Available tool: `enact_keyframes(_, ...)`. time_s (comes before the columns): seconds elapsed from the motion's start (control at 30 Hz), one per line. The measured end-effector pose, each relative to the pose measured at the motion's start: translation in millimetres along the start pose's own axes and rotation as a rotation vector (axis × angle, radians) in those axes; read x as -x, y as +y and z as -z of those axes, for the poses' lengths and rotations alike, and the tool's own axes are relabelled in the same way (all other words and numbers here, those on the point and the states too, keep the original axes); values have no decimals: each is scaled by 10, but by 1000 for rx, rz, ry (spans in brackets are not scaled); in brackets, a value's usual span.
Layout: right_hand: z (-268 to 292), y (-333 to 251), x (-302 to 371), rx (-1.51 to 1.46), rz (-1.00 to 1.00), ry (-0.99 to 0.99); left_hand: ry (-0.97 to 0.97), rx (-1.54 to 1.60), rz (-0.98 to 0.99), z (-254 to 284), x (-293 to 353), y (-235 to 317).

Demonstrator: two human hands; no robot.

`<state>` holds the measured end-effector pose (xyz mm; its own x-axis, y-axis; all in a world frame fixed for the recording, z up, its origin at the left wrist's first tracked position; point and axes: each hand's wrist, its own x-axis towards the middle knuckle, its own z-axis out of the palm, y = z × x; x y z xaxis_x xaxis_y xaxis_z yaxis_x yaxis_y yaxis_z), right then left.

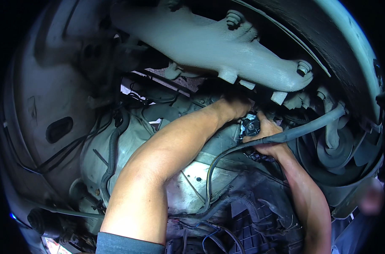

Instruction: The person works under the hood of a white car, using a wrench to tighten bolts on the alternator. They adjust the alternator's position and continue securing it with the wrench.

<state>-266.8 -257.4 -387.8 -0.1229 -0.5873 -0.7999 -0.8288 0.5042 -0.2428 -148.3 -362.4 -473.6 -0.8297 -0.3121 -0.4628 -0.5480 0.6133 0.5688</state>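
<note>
My left arm reaches up from the lower left, and my left hand (235, 107) is beneath a large grey metal casting. Its fingers are lost in shadow behind the wrist. Just right of it, my right hand (269, 132) curls thumb and fingers around a black round part (251, 123) with a bright metal edge. The back of this part is hidden. A grey rubber hose (306, 128) crosses in front of my right hand and continues as a thinner dark line, curving down to the left.
Overhead, the grey casting (209, 42) has bolts and square lugs along it. A round pulley-like wheel (335, 148) stands at the right. Ribbed cable conduit (113, 148) runs down at left, near a pale metal housing (135, 139). Loose wires and a black ribbed panel (258, 211) lie below.
</note>
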Motion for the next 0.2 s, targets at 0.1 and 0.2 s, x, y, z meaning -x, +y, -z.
enact_keyframes(0.1, 46, -31, -22, -17, -19, -54, -42, -35, -10, -20, -16, -7)
enact_keyframes(0.2, 124, -91, -35, -23, -41, -120, -44, -96, 63, -64, -21, 96)
